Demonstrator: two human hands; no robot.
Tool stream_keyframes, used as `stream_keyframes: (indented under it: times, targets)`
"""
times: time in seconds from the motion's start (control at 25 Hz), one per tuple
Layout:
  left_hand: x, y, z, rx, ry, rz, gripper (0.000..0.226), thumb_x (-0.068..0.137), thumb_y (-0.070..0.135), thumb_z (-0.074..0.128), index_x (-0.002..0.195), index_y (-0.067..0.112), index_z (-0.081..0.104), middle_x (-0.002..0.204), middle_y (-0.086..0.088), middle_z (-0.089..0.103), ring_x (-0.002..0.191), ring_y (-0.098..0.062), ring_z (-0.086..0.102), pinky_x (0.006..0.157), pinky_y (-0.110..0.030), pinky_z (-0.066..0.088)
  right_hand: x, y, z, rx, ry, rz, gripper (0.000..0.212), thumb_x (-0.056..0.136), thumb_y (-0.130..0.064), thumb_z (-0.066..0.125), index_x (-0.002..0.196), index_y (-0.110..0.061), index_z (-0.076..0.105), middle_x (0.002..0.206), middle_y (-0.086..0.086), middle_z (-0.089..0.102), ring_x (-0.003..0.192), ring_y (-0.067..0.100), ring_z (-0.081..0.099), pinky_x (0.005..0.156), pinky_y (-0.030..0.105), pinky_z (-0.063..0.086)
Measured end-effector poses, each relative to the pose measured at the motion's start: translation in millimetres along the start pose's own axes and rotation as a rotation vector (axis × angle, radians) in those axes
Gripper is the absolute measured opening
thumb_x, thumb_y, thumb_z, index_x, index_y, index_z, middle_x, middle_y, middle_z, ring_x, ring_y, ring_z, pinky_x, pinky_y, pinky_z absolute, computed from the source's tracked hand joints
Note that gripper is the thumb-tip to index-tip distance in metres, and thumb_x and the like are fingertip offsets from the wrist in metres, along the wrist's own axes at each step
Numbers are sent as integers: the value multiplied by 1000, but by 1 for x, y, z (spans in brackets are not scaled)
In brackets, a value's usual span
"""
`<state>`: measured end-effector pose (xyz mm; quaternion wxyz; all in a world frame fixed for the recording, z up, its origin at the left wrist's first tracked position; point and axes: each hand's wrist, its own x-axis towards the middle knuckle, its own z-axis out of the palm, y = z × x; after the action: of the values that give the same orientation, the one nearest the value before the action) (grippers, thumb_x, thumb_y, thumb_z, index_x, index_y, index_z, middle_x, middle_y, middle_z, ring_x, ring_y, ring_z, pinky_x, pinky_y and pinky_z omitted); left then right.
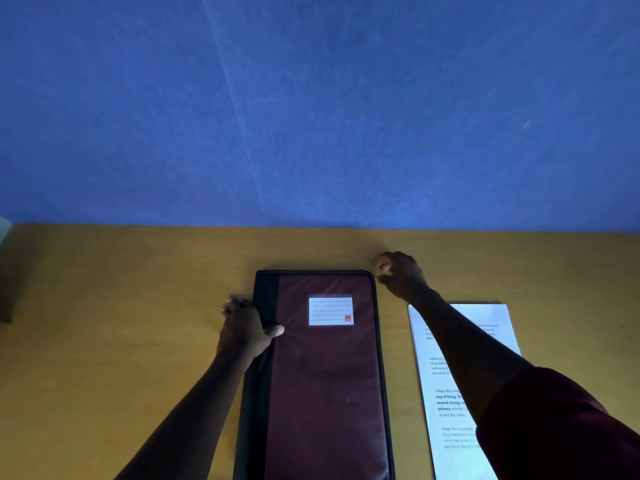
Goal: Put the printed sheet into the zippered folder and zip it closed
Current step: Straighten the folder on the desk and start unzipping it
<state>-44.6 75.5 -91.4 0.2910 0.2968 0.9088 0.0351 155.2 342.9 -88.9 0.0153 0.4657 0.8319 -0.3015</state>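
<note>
A maroon zippered folder (325, 372) with a black spine and a white label lies closed on the wooden table. My left hand (244, 327) grips its left spine edge, thumb on the cover. At the folder's far right corner, my right hand (398, 271) pinches something small, apparently the zipper pull, which is too small to see clearly. The printed sheet (446, 393) lies flat on the table to the right of the folder, partly hidden under my right forearm.
The yellow-brown table (138, 289) runs back to a blue wall (311, 116). A pale object (4, 233) peeks in at the far left edge. Bare tabletop lies left of the folder.
</note>
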Motion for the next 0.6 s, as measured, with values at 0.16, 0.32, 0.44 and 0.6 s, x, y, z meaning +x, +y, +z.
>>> stream_keyframes:
  times: [0.16, 0.32, 0.44, 0.6]
  targets:
    - [-1, -1, 1, 38, 14, -2, 113, 81, 61, 68, 153, -4, 10, 161, -27, 6, 149, -43, 11, 109, -45, 41, -7, 2, 7, -95, 8, -152, 25, 83, -10, 76, 107, -16, 70, 110, 3, 66, 97, 21, 65, 80, 36, 59]
    - [-1, -1, 3, 53, 16, -1, 113, 81, 63, 66, 153, -3, 10, 161, -26, 5, 150, -42, 9, 109, -45, 41, -13, -1, 11, -255, 104, -193, 12, 92, -11, 63, 99, -15, 71, 99, 4, 65, 84, 22, 64, 68, 36, 58]
    - [-3, -1, 5, 30, 9, -14, 111, 83, 62, 63, 154, 0, 5, 163, -23, -2, 151, -40, 2, 109, -47, 40, -21, -2, 14, -366, 147, -197, 9, 92, -9, 61, 93, -13, 68, 90, 3, 63, 77, 20, 61, 62, 31, 54]
    - [-7, -6, 10, -29, -11, -17, 108, 87, 65, 55, 155, 6, -5, 164, -14, -14, 152, -34, -10, 112, -50, 36, -39, -2, 21, -411, 180, -171, 11, 89, -1, 58, 93, -9, 64, 88, 6, 62, 79, 25, 60, 63, 34, 49]
